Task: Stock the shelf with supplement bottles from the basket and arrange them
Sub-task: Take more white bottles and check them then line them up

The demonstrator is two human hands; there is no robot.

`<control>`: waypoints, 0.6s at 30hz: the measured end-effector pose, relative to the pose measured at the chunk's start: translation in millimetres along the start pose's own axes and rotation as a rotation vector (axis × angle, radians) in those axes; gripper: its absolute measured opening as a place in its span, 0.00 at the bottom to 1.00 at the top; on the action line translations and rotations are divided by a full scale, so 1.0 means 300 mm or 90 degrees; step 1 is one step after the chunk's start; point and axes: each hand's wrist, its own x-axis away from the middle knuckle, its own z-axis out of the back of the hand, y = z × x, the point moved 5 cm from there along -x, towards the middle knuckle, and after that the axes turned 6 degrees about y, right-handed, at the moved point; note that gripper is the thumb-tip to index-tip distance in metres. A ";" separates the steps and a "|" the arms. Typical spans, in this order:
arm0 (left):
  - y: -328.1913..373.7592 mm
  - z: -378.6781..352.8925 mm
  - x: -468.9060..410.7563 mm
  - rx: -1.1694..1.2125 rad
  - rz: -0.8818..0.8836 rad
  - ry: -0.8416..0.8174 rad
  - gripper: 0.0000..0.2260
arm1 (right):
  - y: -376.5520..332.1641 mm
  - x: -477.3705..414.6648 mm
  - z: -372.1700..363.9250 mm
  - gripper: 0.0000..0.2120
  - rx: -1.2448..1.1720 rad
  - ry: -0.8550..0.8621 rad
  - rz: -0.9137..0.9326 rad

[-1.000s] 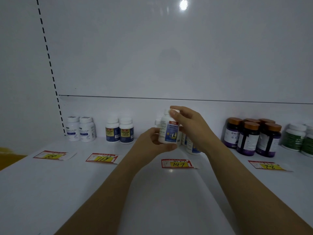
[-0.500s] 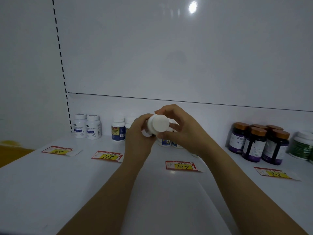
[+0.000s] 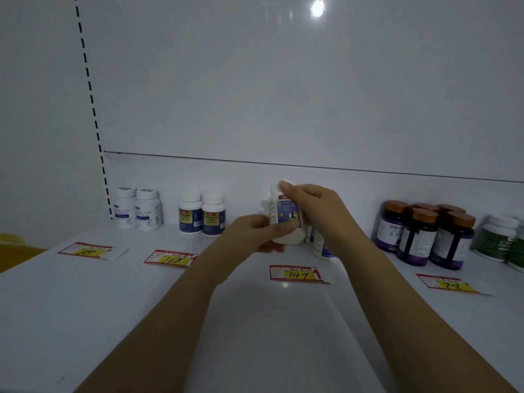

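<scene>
Carefully: left hand and right hand both grip the bottle; I'd stand it label-forward at twelve o'clock of the 147 tag.

White shelf, red & yellow price tags, held bottle white w/ blue label & red strip, purple bottles w/ brown caps, green bottles w/ white caps, black dashes at left.

A: We log a glossy white flat shelf. Four red-and-yellow paper price tags lie along it.
B: At its back we note, left to right: all-white plastic bottles, blue-labelled white-capped bottles, purple copper-capped bottles, green-labelled white-capped bottles.
</scene>
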 end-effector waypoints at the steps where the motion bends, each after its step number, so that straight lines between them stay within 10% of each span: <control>1: -0.009 -0.007 0.000 0.034 0.040 -0.015 0.23 | 0.016 -0.007 0.003 0.21 0.036 0.014 -0.033; 8: -0.041 -0.009 0.000 0.113 0.146 -0.035 0.28 | 0.083 -0.027 0.005 0.25 0.047 0.036 -0.164; 18: -0.039 0.008 -0.009 0.009 0.074 0.016 0.14 | 0.023 -0.023 0.011 0.15 0.068 -0.030 -0.007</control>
